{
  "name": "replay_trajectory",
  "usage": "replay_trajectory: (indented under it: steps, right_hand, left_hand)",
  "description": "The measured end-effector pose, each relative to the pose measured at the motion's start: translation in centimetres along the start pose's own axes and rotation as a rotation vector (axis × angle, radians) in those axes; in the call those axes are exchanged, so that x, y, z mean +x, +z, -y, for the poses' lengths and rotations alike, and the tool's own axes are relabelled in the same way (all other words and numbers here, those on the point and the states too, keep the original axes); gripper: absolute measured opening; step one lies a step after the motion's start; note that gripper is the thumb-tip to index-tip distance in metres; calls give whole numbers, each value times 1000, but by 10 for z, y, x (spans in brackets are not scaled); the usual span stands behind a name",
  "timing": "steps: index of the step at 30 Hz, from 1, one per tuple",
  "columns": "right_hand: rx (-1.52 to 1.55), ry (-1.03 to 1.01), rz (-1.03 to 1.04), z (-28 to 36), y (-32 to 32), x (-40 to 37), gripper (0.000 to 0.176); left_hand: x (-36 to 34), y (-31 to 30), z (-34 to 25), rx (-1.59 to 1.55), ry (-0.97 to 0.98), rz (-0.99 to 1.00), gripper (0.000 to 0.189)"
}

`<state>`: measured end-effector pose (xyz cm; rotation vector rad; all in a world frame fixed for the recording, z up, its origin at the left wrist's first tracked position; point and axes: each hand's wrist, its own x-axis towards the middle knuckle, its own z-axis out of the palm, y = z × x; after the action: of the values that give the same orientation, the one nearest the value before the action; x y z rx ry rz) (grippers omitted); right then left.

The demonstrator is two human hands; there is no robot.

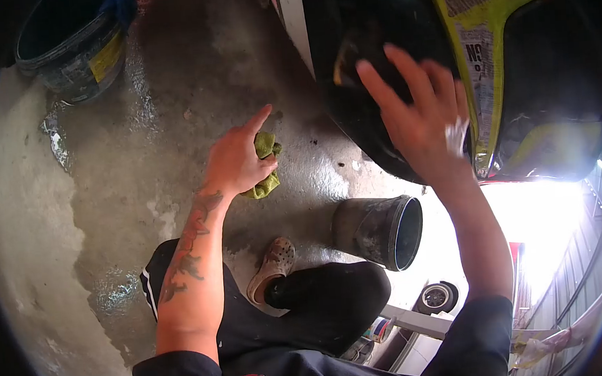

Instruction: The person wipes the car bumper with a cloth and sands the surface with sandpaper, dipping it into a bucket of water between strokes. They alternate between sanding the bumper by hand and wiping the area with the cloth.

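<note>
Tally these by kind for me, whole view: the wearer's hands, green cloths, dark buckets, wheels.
Hands: 2 (left hand, right hand)
Green cloth: 1 (in the left hand)
Dark buckets: 2 (upper-left bucket, lower bucket)
Wheel: 1 (in the background)
Total: 6

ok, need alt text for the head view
A person's right hand is spread over a glossy dark panel, contact unclear, while the left hand holds a green cloth. Newspaper bordered in yellow-green crosses the panel; a dark bucket is near the person's knee, on a wet-looking floor.
</note>
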<state>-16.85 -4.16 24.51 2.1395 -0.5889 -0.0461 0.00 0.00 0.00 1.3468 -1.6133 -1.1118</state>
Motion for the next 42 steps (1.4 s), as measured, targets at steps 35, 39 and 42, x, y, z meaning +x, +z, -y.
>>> replay_trajectory:
  steps: [35, 39, 42]
  right_hand:
    - [1, 64, -124, 10, 0, -3, 47]
    - [-2, 114, -165, 4, 5, 69, 43]
    - [58, 144, -151, 9, -1, 76, 40]
  left_hand:
    - [0, -4, 1, 6, 8, -33, 87]
    - [-1, 5, 3, -23, 4, -12, 88]
    - [0, 6, 4, -13, -18, 36, 90]
